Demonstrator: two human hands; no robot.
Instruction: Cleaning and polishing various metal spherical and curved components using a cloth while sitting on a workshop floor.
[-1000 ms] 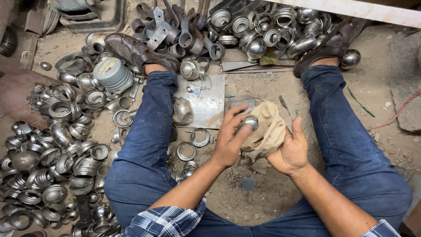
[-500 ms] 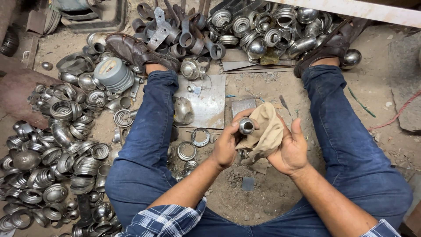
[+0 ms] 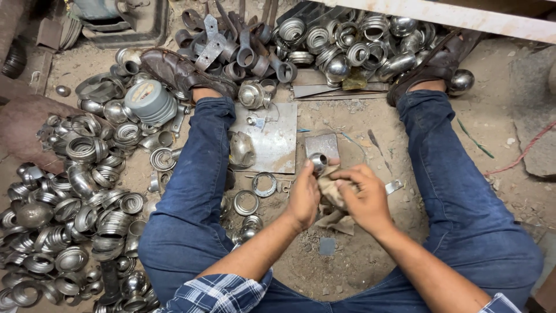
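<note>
I am watching the left hand (image 3: 304, 197) pinching a small shiny metal cup (image 3: 318, 162) above the dirt between the legs, while the right hand (image 3: 365, 197) is closing its fingers around a beige rag (image 3: 331, 194) against it.

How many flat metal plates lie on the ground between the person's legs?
2: a large plate beside the left knee and a small plate just above the left hand. Others may be hidden under scrap.
</note>
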